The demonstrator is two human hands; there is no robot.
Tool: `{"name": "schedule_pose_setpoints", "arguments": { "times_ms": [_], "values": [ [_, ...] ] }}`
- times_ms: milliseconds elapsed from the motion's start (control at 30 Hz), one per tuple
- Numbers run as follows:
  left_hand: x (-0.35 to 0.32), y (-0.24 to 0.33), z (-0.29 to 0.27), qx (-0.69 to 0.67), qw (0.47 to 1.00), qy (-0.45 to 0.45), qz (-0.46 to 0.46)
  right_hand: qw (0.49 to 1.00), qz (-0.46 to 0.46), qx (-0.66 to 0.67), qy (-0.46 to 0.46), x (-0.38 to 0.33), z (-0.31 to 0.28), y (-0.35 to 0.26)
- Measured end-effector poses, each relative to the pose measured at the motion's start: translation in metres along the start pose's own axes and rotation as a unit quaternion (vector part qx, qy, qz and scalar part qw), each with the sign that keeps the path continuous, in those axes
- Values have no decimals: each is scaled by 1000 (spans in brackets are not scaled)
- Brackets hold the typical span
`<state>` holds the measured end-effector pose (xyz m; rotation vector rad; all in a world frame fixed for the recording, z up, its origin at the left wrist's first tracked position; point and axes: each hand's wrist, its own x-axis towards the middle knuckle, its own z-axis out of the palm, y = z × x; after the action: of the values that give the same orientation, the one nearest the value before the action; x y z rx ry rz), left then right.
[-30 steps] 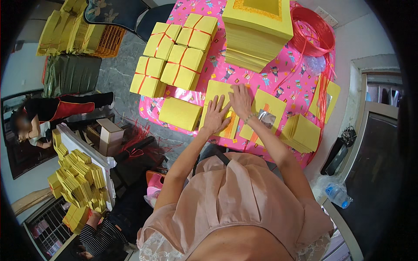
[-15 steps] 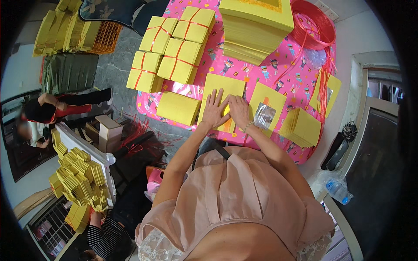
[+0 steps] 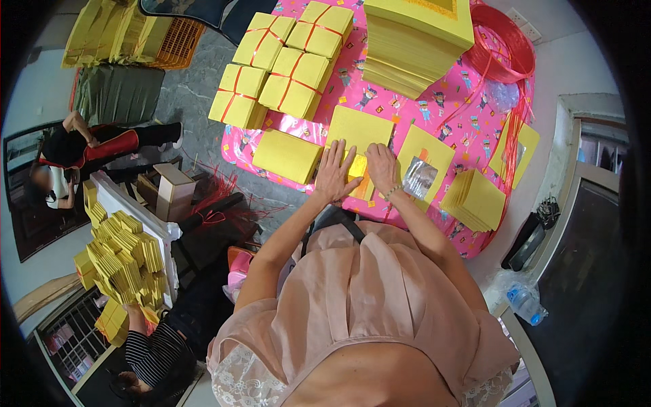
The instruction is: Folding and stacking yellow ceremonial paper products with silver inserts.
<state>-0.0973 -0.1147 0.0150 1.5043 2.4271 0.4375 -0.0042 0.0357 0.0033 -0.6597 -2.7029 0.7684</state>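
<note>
My left hand (image 3: 335, 172) lies flat, fingers stretched and thumb apart, over a yellow paper sheet (image 3: 361, 124) on the table. Close on its right, my right hand (image 3: 383, 168) rests on the same sheet, its fingers slightly bent and holding nothing visible. Between the hands shows a shiny gold-and-orange patch (image 3: 357, 167), partly covered by them. To the right lies another yellow sheet (image 3: 434, 156) with a silver foil square (image 3: 420, 176). On the left, a stack of plain yellow paper (image 3: 287, 155) sits beside my left hand.
Yellow bundles tied with red ribbon (image 3: 293, 83) and a tall yellow stack (image 3: 404, 64) stand farther back on the pink patterned tablecloth (image 3: 366, 98). A red ribbon coil (image 3: 503, 64) and a fanned yellow stack (image 3: 474, 199) lie right. People work near a paper-laden table (image 3: 169, 254) at left.
My right hand has moved slightly right, away from my left, uncovering more of the gold patch. My left hand stays flat on the sheet. The whole view has shifted a little.
</note>
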Motion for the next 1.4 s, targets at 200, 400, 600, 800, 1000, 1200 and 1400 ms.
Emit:
{"name": "schedule_pose_setpoints", "arguments": {
  "times_ms": [200, 400, 600, 800, 1000, 1200, 1400],
  "values": [
    [-3, -6, 2, -24, 1000, -18, -7, 998, 24, -46, -20, 6, -6, -13],
    [-3, -1, 2, 40, 998, -28, -27, 999, 32, 10, -10, 4, -8, -8],
    [-4, -5, 7, -9, 999, -22, -40, 998, 36, 44, -13, 4, -7, -5],
    [-2, -4, 3, -18, 998, -43, -48, 995, 34, 43, -83, 8, -26, -5],
    [5, 20, -7, -77, 992, 85, -59, 991, -114, -44, -54, 6, -22, 11],
    [31, 34, 15, -410, 818, 100, -391, 978, -173, -104, -46, 9, -25, 15],
    [61, 23, 41, -556, 726, 194, -354, 971, -208, -115, -3, 13, -39, 6]
  ]
}}
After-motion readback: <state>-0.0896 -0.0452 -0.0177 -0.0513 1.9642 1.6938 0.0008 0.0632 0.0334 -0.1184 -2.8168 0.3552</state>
